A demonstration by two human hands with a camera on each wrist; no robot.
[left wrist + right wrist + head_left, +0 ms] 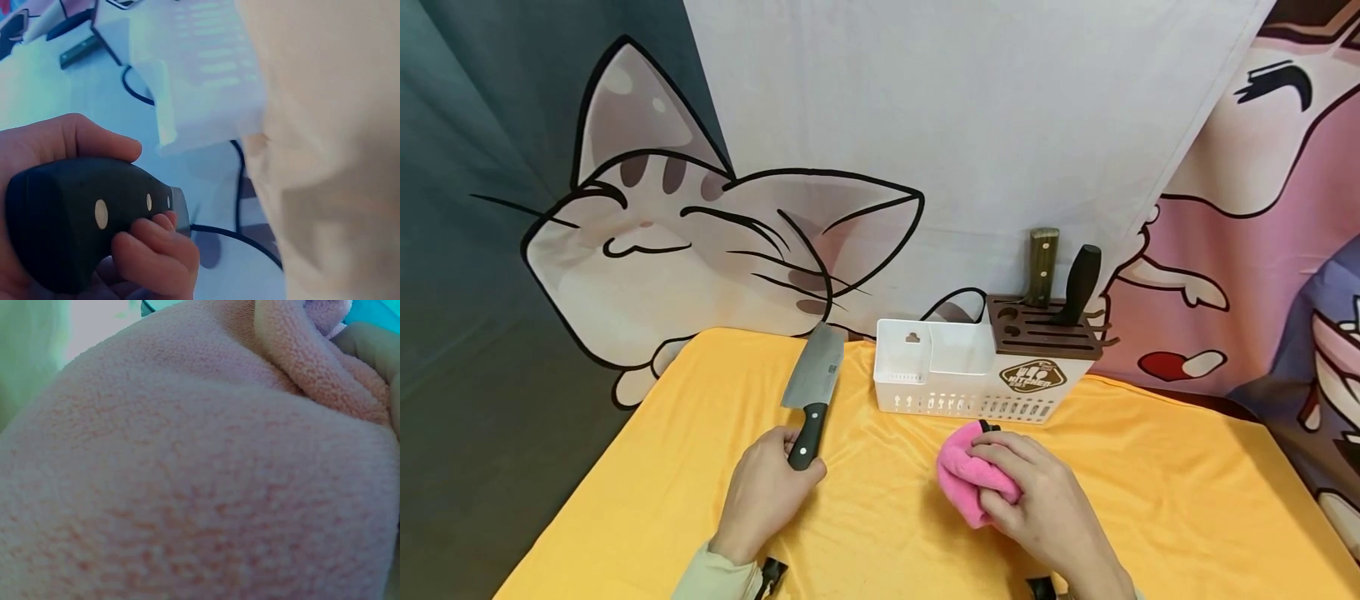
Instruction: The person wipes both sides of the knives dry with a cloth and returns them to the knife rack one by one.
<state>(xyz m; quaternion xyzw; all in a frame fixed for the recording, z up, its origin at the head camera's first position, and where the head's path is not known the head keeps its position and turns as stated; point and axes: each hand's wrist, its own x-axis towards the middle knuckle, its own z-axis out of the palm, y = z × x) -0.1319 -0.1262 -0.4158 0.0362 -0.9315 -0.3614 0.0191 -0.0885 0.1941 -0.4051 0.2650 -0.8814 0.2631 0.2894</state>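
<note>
A cleaver with a black riveted handle is in my left hand, its blade pointing toward the back of the table. In the left wrist view, my fingers curl round that black handle. My right hand grips a bunched pink cloth above the table, to the right of the cleaver. A small black piece pokes out at the cloth's top edge; what it belongs to is hidden. Fuzzy cloth fills most of the right wrist view.
Behind the hands stands a white knife holder with a brown slotted top. A wooden-handled knife and a black-handled one stand in its slots. Yellow fabric covers the table; a printed cat curtain hangs behind.
</note>
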